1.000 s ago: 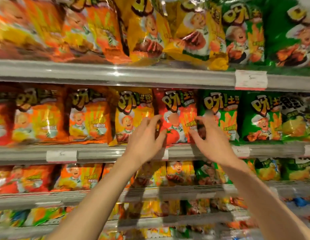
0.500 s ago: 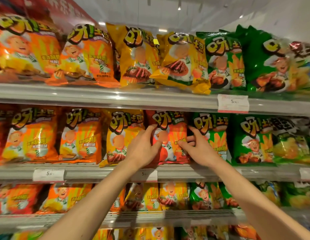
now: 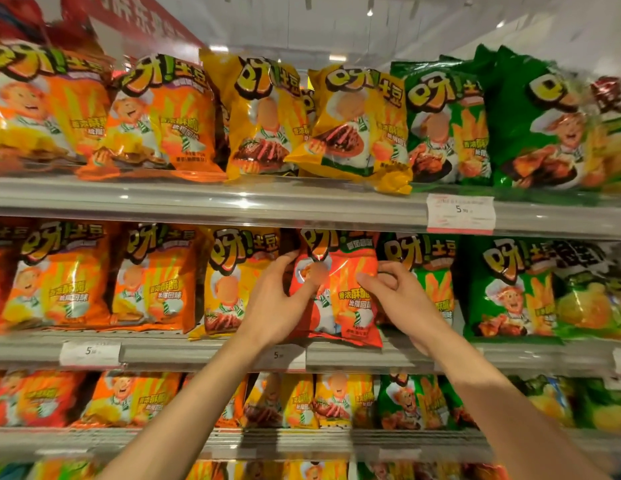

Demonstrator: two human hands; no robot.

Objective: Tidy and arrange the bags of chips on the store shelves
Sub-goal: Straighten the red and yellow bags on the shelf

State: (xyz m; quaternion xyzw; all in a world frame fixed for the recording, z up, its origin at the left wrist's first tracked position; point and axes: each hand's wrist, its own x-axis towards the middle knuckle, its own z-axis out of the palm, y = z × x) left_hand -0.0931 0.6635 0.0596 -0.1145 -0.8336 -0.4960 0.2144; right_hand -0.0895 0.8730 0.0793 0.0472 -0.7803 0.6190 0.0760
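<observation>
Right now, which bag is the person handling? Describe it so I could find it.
Find the middle shelf, below the white price tag. The red bag stands between a yellow bag and a green bag. It is that row's only red bag with both hands on it.

White price tag [image 3: 460, 213] on upper shelf rail; red banner [image 3: 136, 19] hanging top left; ceiling lights [image 3: 370, 12].

I see one head view, close to the shelves [image 3: 233, 202]. It faces them squarely, angled slightly upward.
</observation>
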